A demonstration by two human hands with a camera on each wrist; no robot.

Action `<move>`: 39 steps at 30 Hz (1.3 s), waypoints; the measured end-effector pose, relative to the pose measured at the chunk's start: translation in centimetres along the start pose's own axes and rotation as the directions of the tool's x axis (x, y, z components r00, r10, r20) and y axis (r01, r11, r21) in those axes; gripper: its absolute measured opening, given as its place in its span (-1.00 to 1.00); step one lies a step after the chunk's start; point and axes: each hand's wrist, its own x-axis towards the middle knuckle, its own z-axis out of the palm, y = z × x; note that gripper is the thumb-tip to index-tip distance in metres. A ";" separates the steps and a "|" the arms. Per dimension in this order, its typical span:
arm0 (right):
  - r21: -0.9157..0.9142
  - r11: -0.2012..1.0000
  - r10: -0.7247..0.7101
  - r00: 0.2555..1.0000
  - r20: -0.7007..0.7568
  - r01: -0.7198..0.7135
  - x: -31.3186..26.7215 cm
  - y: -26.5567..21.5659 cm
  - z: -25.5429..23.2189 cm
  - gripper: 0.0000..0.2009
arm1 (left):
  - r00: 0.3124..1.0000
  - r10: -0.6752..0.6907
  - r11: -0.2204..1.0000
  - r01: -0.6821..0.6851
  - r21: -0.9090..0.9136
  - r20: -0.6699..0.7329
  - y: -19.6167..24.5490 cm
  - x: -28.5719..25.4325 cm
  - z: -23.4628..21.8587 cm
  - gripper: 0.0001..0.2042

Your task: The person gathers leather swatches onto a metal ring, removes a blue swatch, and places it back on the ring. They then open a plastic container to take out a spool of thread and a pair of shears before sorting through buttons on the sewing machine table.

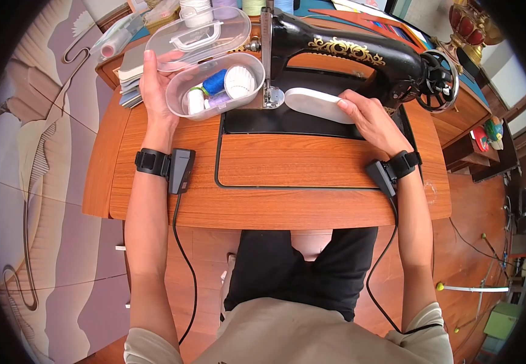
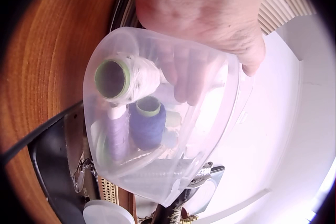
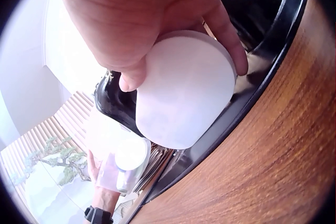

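My left hand [image 1: 157,91] holds a clear plastic box [image 1: 181,104] at its left side, its handled lid [image 1: 226,30] tipped up behind. Inside lie a blue thread spool [image 1: 215,81], a white ribbed piece [image 1: 239,81] and other spools; the left wrist view shows a purple spool [image 2: 118,134] through the wall. My right hand [image 1: 369,118] pinches one end of a flat, oval, whitish tray [image 1: 317,105], thumb on top, held over the sewing machine's bed. In the right wrist view the tray [image 3: 184,90] fills the middle, fingers round its edge.
A black sewing machine [image 1: 348,48] with a handwheel [image 1: 439,82] stands behind the hands on a wooden table [image 1: 299,161]. Thread cones [image 1: 254,6] stand at the back, and a stack of cloth or papers [image 1: 130,82] is by the left hand. Cables hang from both wrists.
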 end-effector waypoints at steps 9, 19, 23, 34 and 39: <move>-0.017 1.000 0.023 0.999 -0.034 -0.023 0.1 -0.1 0.0 -0.62 | 1.000 -0.005 1.000 0.005 -0.005 -0.001 0.0 0.0 0.0 -0.36; -0.003 0.999 0.054 0.997 -0.050 -0.054 0.1 0.0 0.2 -0.67 | 1.000 0.007 0.999 -0.008 -0.053 -0.011 0.0 0.0 0.1 -0.38; -0.034 0.999 0.033 0.999 -0.039 -0.035 0.0 -0.3 0.1 -0.69 | 1.000 0.003 0.999 -0.003 -0.051 -0.005 0.0 0.0 0.1 -0.39; -0.037 0.999 0.035 0.999 -0.037 -0.036 0.0 -0.4 0.1 -0.70 | 1.000 0.007 0.999 -0.008 -0.042 -0.007 0.0 -0.1 0.2 -0.38; -0.035 0.999 0.016 0.999 -0.043 -0.017 0.0 -0.2 0.1 -0.71 | 1.000 0.012 0.999 -0.012 -0.045 -0.005 0.0 0.0 0.1 -0.38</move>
